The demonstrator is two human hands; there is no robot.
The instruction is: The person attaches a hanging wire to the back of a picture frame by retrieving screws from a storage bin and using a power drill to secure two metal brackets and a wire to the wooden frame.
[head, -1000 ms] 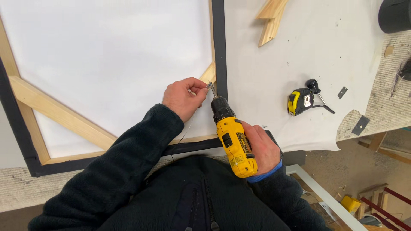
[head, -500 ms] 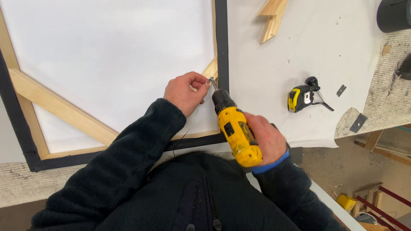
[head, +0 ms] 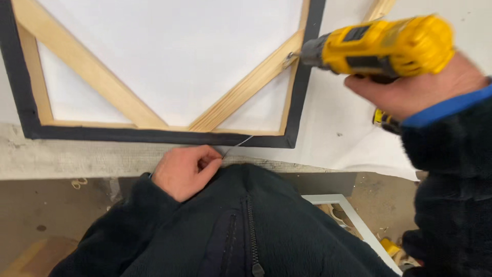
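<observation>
Now the biggest thing, the canvas frame (head: pixel 169 66) with its black edging and wooden braces, fills the view from nine to one o'clock, where earlier it sat smaller and farther off. The yellow drill (head: pixel 379 46) has moved from the middle to two o'clock, gripped by the right hand (head: pixel 415 87), its tip at the brace near the frame's right rail. The left hand (head: pixel 187 172) has left the tip and dropped to six o'clock, pinching a thin wire (head: pixel 237 145), so the fixing point seems no longer hand-steadied. A yellow object (head: pixel 382 119) below the drill hand is mostly hidden; the wire's far end is hard to trace.
</observation>
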